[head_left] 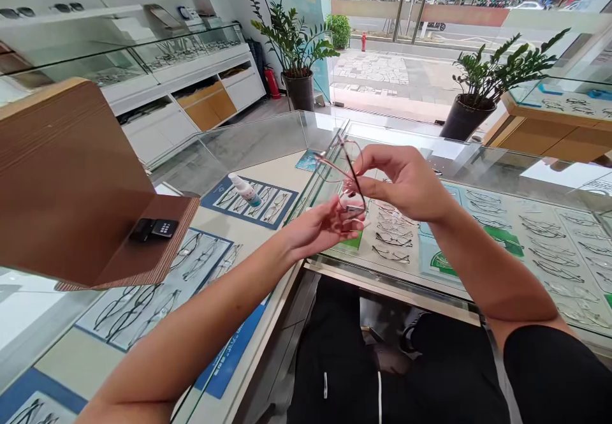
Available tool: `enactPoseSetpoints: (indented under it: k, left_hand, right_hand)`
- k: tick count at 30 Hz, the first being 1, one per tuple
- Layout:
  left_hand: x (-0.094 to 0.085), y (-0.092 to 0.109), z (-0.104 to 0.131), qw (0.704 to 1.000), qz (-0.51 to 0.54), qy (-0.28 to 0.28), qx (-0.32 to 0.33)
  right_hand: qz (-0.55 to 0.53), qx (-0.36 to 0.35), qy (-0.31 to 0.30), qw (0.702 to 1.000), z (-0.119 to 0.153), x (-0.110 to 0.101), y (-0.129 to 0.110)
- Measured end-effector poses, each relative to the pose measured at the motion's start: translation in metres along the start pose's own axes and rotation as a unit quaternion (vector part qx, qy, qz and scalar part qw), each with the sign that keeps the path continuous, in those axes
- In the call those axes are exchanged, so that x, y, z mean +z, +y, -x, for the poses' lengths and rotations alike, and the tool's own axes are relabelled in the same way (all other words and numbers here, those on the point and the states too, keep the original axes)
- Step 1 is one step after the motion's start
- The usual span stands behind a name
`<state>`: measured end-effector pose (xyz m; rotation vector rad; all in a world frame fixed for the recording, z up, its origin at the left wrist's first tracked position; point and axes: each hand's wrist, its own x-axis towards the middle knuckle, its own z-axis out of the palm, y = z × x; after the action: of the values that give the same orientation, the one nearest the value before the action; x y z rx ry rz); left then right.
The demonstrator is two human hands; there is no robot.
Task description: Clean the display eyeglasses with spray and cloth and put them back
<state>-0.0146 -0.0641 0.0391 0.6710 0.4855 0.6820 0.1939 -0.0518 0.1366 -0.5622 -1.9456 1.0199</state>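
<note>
Both hands are up over the glass desk [268, 137], and between them sits a pair of pink-rimmed glasses [345, 178], held in the air above the corner where two showcases meet. The right hand [406, 182] has its fingers pinched together on the frame near the hinge and temple. The left hand [318, 226] comes in from below, fingers closed lightly on the lower lens edge, palm turned up. This looks like an inspection or handling step, the frame being turned and steadied; any next move would call for a gentle grip on the thin rim, with the fingers kept off the lens faces.

On the desk, a small spray bottle [245, 189] lies tilted on its side, well apart from the hands. Inside the showcase [526, 233] under the glass, rows of spectacle frames lie in neat lines on pale trays with green cards among them. A wooden stand [71, 175] fills the left.
</note>
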Motion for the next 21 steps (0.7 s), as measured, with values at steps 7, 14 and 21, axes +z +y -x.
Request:
enactPoseSetpoints:
  k: [7,14,21]
  left_hand:
    - [-0.052,-0.005,-0.022,0.997,0.046,-0.01,-0.055]
    - [-0.07,0.002,-0.021,0.993,0.07,-0.012,-0.096]
    - [-0.071,0.004,-0.018,0.99,0.075,-0.013,-0.12]
  right_hand:
    - [0.078,0.199,0.033,0.976,0.052,-0.035,0.04]
    - [0.152,0.246,0.021,0.957,0.088,-0.023,0.061]
    - [0.213,0.241,-0.018,0.947,0.085,-0.017,0.059]
